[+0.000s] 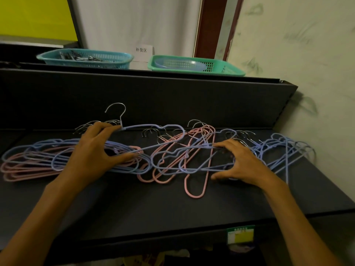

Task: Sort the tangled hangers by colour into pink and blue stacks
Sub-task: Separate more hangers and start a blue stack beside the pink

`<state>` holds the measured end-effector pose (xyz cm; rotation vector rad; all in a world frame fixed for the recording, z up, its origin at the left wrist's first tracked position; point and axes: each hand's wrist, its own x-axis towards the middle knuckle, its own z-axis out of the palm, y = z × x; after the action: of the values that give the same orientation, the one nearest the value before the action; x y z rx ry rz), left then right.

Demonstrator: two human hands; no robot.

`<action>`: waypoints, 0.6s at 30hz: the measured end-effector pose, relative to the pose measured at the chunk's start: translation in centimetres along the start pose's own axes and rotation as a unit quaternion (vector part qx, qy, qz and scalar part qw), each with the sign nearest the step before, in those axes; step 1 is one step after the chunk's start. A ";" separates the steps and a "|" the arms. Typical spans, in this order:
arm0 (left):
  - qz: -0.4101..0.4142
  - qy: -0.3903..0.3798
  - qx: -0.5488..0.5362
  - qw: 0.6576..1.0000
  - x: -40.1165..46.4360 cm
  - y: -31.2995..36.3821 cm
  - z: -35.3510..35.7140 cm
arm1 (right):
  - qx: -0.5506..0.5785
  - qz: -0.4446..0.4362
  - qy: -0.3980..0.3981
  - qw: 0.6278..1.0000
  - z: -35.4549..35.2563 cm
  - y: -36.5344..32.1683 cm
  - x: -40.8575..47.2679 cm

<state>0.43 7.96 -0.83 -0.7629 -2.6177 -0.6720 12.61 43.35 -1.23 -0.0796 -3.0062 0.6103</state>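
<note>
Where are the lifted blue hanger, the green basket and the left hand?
lifted blue hanger [153, 125], head view, on its blue top bar, right of the hook.
green basket [226, 71], head view, on its front rim at the right.
left hand [94, 148], head view, on the back of the hand.

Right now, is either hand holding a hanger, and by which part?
The left hand holds a blue hanger at the neck, just below its metal hook. The right hand lies spread on the tangled hangers; no clear grip.
</note>
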 end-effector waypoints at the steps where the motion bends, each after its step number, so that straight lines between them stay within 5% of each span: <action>1: -0.002 0.000 0.000 1.000 -0.1 0.1 0.0 | 0.000 0.006 -0.010 1.000 0.1 0.0 -0.2; 18: -0.011 0.014 -0.005 1.000 -2.9 1.5 -1.4 | -0.001 -0.010 0.020 1.000 1.2 -0.2 -2.1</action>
<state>3.86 7.16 -0.36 -0.7231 -2.6038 -0.6974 14.63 42.55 -2.33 -0.0606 -2.9649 0.5975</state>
